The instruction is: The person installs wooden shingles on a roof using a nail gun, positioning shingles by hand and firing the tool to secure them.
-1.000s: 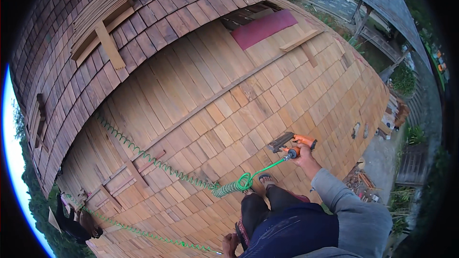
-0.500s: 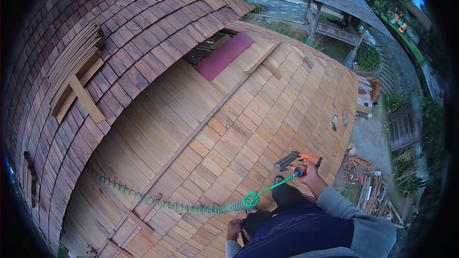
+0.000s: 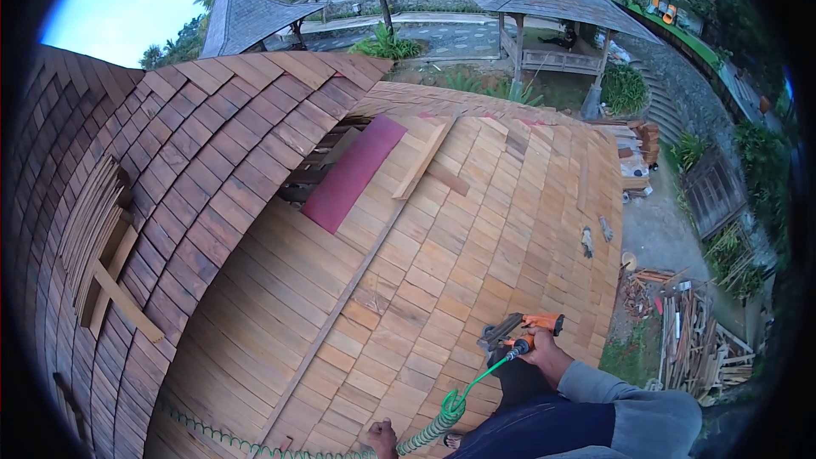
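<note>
My right hand grips the handle of an orange and dark grey nail gun, held above the shingles at lower right. A green coiled air hose joins the gun's handle end and runs down to the left along the lower edge. My left hand is low in the picture beside the hose coil, its fingers curled, with nothing seen in them. Beneath both hands lie light wooden shingles in rows. A long wooden batten crosses the roof to the left of the shingles.
A darker shingled roof rises at left, bearing a stack of wooden shingles. Past the batten, a magenta sheet lies beside an opening. Two gloves rest near the right roof edge. Ground and scrap wood lie below it.
The view has tilted up, showing more sky and garden. My left hand has moved left, away from my leg. My right hand still holds the nail gun.
</note>
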A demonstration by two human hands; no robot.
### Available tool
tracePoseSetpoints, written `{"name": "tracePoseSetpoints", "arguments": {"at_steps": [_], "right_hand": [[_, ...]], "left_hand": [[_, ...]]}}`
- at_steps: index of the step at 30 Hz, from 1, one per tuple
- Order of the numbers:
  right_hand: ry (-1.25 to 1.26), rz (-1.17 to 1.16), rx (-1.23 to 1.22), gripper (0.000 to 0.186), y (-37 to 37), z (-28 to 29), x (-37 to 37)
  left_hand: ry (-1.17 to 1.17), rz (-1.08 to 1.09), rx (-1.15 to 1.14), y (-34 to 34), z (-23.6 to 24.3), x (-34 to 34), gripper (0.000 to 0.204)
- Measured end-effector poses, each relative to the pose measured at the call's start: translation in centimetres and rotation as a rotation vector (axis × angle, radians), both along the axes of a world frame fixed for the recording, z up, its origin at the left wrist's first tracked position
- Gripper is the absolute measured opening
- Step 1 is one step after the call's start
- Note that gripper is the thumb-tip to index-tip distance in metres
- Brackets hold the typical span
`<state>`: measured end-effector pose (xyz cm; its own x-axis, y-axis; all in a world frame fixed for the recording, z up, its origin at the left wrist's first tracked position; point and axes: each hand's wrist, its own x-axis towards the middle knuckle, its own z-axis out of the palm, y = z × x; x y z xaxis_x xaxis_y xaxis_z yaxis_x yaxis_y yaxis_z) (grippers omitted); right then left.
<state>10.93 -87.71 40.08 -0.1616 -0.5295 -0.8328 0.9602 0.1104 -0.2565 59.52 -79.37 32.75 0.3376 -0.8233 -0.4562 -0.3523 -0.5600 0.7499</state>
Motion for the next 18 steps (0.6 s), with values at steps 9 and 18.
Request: {"name": "tracePoseSetpoints", "arguments": {"at_steps": [9, 18], "right_hand": [[-0.156, -0.08, 0.052, 0.017, -12.2, -5.5, -11.4], [0.355, -0.118, -0.013, 0.03, -22.3, -2.8, -18.0]], "left_hand": [[-0.015, -0.537, 0.047, -4.9, 3.5, -18.1, 0.031], [-0.137, -0.412, 0.069, -9.9, 7.9, -20.0, 0.033]]}}
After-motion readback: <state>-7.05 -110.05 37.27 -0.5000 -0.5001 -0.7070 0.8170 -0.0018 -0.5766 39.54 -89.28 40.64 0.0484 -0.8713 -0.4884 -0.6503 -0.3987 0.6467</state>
